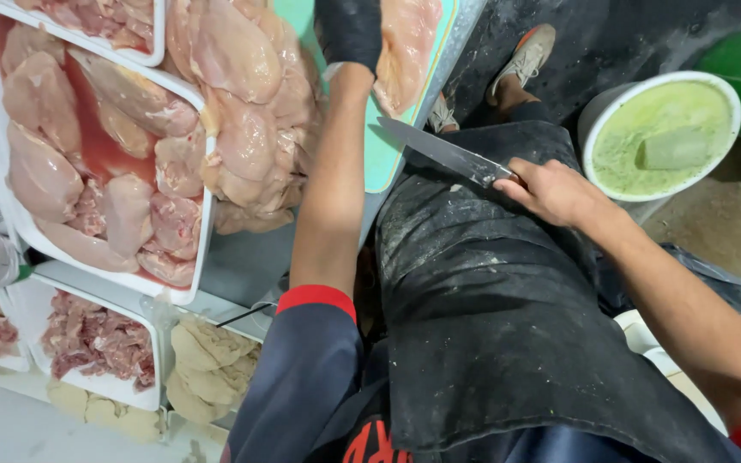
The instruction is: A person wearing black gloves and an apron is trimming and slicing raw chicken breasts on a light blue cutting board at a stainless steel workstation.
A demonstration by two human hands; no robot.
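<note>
My right hand [552, 190] grips the handle of a long kitchen knife [439, 150], whose blade points left toward the edge of a green cutting board [385, 163]. In a black glove, my left hand [349, 30] rests on raw chicken breast [409, 47] lying on that board at the top of the view. A heap of raw chicken pieces [250, 111] is piled just left of my left forearm. A dark, dusty apron [482, 300] covers my lap below the knife.
A white tray [201, 249] of raw chicken in red juice sits at left, with another tray [158, 34] above it. Lower left holds a tray of chopped meat [96, 339] and dough lumps [207, 364]. A white bucket [598, 107] of green paste stands on the floor at right.
</note>
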